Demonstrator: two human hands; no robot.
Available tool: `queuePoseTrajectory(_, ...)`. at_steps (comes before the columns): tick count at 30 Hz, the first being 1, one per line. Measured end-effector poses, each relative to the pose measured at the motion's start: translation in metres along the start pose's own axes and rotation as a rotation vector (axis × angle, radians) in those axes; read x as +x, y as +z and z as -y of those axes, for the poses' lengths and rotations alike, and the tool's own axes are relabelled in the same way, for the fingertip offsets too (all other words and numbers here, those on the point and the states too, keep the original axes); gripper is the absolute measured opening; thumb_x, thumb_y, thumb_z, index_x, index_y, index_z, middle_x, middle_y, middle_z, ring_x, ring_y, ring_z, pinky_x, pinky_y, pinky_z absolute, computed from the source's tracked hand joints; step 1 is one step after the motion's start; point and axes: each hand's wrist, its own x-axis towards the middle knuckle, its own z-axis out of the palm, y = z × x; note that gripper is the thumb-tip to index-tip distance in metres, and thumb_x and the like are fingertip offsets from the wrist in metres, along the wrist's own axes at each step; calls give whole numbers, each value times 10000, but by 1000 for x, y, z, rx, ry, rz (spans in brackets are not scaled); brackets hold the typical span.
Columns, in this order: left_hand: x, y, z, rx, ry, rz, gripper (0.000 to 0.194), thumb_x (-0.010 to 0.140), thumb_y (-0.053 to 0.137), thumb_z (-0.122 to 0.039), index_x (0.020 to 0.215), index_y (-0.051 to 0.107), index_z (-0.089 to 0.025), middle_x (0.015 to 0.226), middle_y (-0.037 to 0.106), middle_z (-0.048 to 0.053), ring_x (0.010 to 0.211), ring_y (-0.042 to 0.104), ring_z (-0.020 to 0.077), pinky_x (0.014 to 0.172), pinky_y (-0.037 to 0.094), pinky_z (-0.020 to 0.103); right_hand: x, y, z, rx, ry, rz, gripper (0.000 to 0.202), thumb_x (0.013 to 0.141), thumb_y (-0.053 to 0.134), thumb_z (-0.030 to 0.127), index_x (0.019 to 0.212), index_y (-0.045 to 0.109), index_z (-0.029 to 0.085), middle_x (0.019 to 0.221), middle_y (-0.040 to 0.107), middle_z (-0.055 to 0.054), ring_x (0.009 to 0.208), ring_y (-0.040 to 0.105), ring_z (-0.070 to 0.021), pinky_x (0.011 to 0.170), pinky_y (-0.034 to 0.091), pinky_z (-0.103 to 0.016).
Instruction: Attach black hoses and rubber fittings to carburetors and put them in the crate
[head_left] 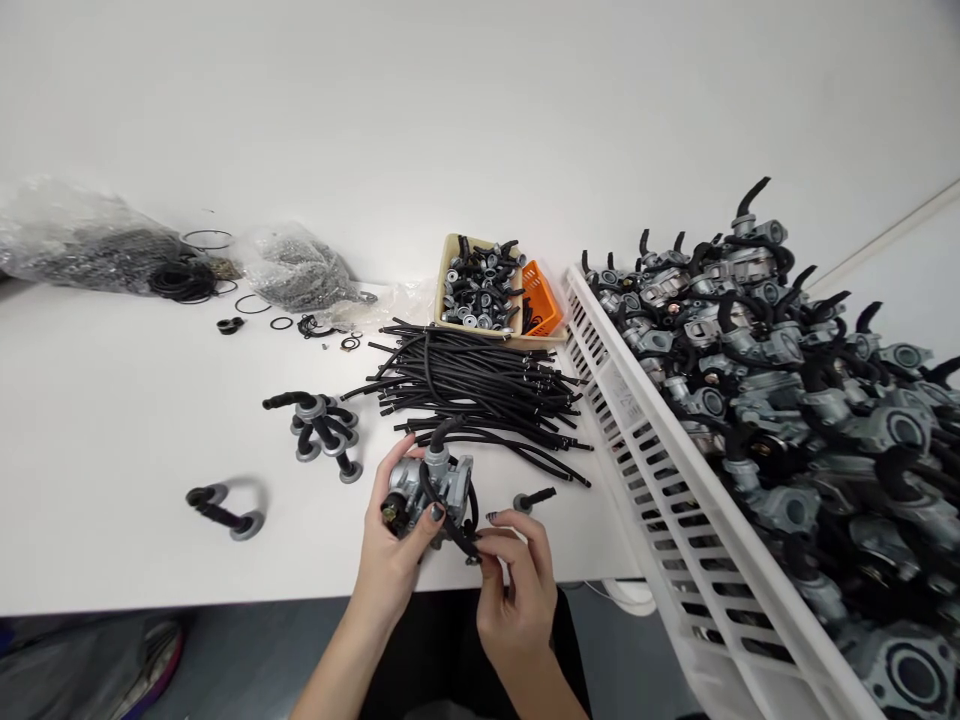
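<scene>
The carburettor (455,483) sits over the near edge of the desk (150,420), in the grip of the left hand (394,545), whose fingers wrap its 9 o'clock side while the thumb presses on its front. Its black elbow (448,430) points up toward 1 o'clock. Across the front a black hose (456,535) slants from about 11 o'clock down to 5 o'clock, and its lower end lies between the thumb and fingertips of the right hand (517,590), which look closed on it in a pinch.

That hand lies at 4 o'clock from the metal body and is nearer the hose's low end; the left is nearer the body. Whether the end is seated on anything is hidden by the fingers. The loose hoses (480,385) lie at 1 o'clock, the white crate (660,470) at 3 o'clock.
</scene>
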Motion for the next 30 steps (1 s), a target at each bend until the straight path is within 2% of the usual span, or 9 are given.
queuePoseTrajectory(3, 1, -1, 0, -15, -36, 24, 729, 704, 779, -439, 1357, 462, -373, 1169, 552, 39, 817, 602, 150, 720, 493, 257, -2, 2, -4, -34, -10, -49, 246, 886, 462, 9, 950, 604, 199, 1018, 489, -68, 657, 571, -102, 574, 534, -258)
queuePoseTrajectory(5, 1, -2, 0, -17, -30, 12, 713, 702, 785, -426, 1344, 478, -381, 1161, 551, 29, 834, 607, 146, 738, 495, 246, -2, 3, -7, -18, 29, -40, 223, 899, 467, 40, 933, 606, 212, 1060, 487, -76, 696, 576, -115, 600, 540, -272)
queuePoseTrajectory(8, 2, -2, 0, -32, -33, 5, 709, 689, 798, -411, 1330, 496, -385, 1147, 560, 22, 842, 615, 144, 740, 499, 232, -1, 1, -10, 73, 151, 15, 191, 928, 464, 111, 928, 605, 239, 1137, 504, -92, 880, 620, -174, 725, 568, -331)
queuePoseTrajectory(10, 1, -1, 0, -52, -46, -3, 709, 689, 799, -406, 1330, 497, -380, 1143, 567, 24, 845, 620, 145, 742, 502, 232, 2, -1, -10, 219, 279, 78, 151, 940, 506, 213, 1045, 601, 267, 1266, 502, -109, 1099, 596, -237, 890, 548, -419)
queuePoseTrajectory(11, 1, 0, -1, -65, -55, -10, 712, 691, 796, -406, 1334, 492, -376, 1146, 570, 27, 855, 623, 150, 748, 504, 237, 5, -1, -9, 329, 345, 116, 215, 937, 537, 289, 1149, 574, 285, 1352, 480, -114, 1208, 550, -266, 977, 505, -467)
queuePoseTrajectory(14, 0, 2, -3, -67, -67, -22, 736, 694, 790, -407, 1356, 474, -354, 1158, 575, 42, 906, 629, 179, 775, 507, 259, 12, -1, -6, 673, 502, 206, 650, 837, 661, 501, 1406, 397, 329, 1527, 384, -102, 1390, 396, -307, 1138, 339, -532)
queuePoseTrajectory(17, -1, 3, -4, -11, -47, -12, 738, 691, 788, -420, 1356, 482, -329, 1161, 583, 54, 963, 631, 215, 813, 506, 285, 17, 4, -5, 821, 638, 220, 775, 756, 761, 486, 1424, 395, 347, 1479, 480, -86, 1371, 437, -300, 1152, 320, -522)
queuePoseTrajectory(22, -1, 3, -4, 39, -28, 2, 719, 697, 771, -459, 1344, 493, -314, 1162, 590, 57, 967, 635, 225, 799, 501, 286, 20, 9, -8, 849, 709, 141, 603, 750, 791, 385, 1305, 571, 298, 1352, 612, -84, 1276, 546, -293, 1117, 386, -478)
queuePoseTrajectory(30, -1, 2, -3, 50, -34, 31, 698, 721, 750, -463, 1346, 478, -316, 1177, 592, 63, 969, 633, 223, 785, 501, 287, 28, 6, -4, 837, 774, 76, 544, 712, 817, 396, 1210, 643, 262, 1189, 714, -99, 1138, 648, -302, 1019, 485, -465)
